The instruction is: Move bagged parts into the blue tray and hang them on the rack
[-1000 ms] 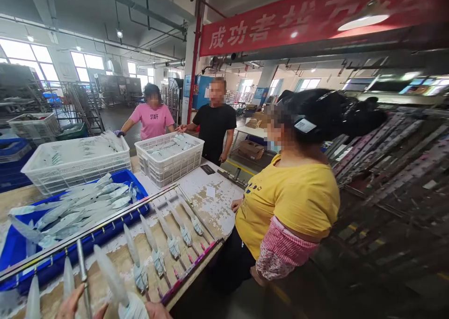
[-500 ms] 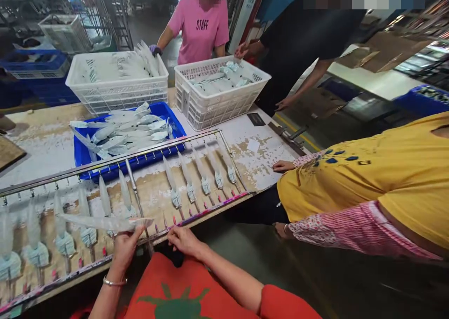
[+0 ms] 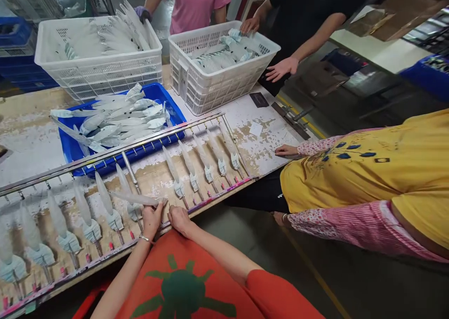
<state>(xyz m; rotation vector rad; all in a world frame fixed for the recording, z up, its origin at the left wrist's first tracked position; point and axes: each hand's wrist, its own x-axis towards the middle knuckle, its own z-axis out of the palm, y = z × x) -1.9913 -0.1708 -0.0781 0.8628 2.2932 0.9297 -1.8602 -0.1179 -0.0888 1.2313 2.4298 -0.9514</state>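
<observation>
My left hand [image 3: 152, 221] pinches one end of a translucent white blade-shaped piece [image 3: 136, 199], which points left over the rack. Close beside it, my right hand [image 3: 179, 219] is closed at the rack's pink-stained front edge [image 3: 213, 198]; its fingers hide whatever they hold. The metal rack [image 3: 126, 167] lies along the table, with small hooks on its back rail. Several similar blade-shaped pieces, wrapped at the base in pale printed material, are set in a row on it, such as this piece [image 3: 104, 195]. A gap in the row lies in front of my hands.
Behind the rack, a blue tray [image 3: 66, 146] holds a pile of such pieces. Two white crates [image 3: 101, 68] stand farther back. A person in pink and one in black are at the crates. A person in yellow [image 3: 351, 178] stands right, one hand on the table edge.
My left hand has moved right with the blade-shaped piece, closer to my right hand. The person in black has spread an open hand beside the crate. The view has tilted down.
</observation>
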